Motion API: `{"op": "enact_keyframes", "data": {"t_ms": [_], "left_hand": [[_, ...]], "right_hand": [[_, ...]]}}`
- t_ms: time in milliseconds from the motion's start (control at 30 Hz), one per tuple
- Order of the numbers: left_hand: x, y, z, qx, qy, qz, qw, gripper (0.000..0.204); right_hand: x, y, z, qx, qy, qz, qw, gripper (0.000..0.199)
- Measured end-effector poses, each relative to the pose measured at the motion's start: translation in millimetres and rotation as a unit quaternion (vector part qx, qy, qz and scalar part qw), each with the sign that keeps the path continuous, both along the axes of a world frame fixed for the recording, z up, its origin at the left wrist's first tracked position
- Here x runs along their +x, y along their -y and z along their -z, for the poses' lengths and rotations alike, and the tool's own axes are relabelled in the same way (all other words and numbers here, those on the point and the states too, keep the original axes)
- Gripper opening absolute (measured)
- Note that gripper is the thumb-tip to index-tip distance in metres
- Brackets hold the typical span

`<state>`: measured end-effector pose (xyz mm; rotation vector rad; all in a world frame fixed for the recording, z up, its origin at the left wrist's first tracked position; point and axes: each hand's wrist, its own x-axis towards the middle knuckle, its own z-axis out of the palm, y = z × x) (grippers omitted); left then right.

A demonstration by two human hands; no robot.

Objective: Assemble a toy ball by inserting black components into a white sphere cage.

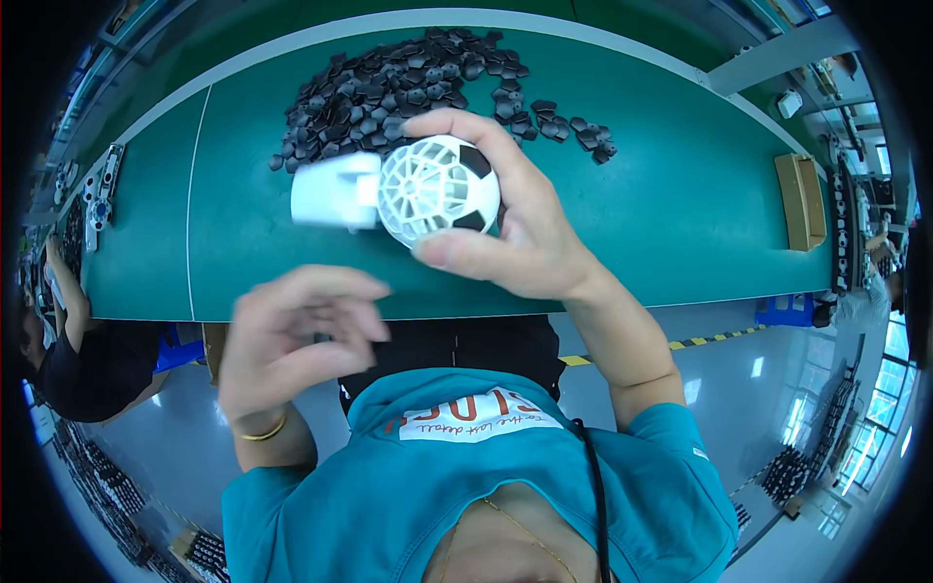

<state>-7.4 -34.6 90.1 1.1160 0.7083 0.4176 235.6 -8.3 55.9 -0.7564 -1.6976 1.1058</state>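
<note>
Green table (671,228) has a bent pale rim at its far side; its near edge runs just below the work, and bare top lies at right, between the right hand (466,185) and an open cardboard box (800,202). More bare top lies at left, crossed by a thin white line (197,185), as far as a row of black-and-white items (101,199) at the left edge. The pile (374,107) covers the far middle: flat, matt black pentagons, heaped and overlapping, with small strays trailing right. The ball (428,189) is near the table's middle, over the near half, just short of the pile. The right hand's grip is wide, thumb at the near side and fingers at the far side, holding the ball. Ball is white, rounded, plastic-looking; its face is an openwork grille of rings and spokes, with black pentagon patches toward the palm. A pale, blocky stem (335,191), blurred, meets its left side. The left hand (306,335) overlaps the near edge, fingers curled and blurred; whether they grip anything cannot be told.
</note>
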Motion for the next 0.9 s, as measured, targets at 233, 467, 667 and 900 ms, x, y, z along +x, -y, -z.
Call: {"op": "enact_keyframes", "data": {"t_ms": [233,467,667,900], "left_hand": [[34.1,-15.9,1.9,0.33,-0.193,-0.051,0.923,0.098],[43.3,-19.0,38.0,0.169,-0.086,-0.123,0.974,0.098],[41.0,-29.1,47.0,0.12,-0.022,-0.174,0.977,0.088],[39.6,-23.1,57.9,0.118,0.014,-0.217,0.969,0.082]], "right_hand": [[3.9,-7.1,-6.6,-0.157,-0.071,-0.177,0.969,0.058],[51.5,-41.2,19.4,-0.031,0.302,0.186,0.934,0.025],[51.4,-48.8,46.6,0.14,0.487,0.243,0.827,0.017],[49.3,-47.5,31.8,0.119,0.615,0.19,0.756,0.016]]}}
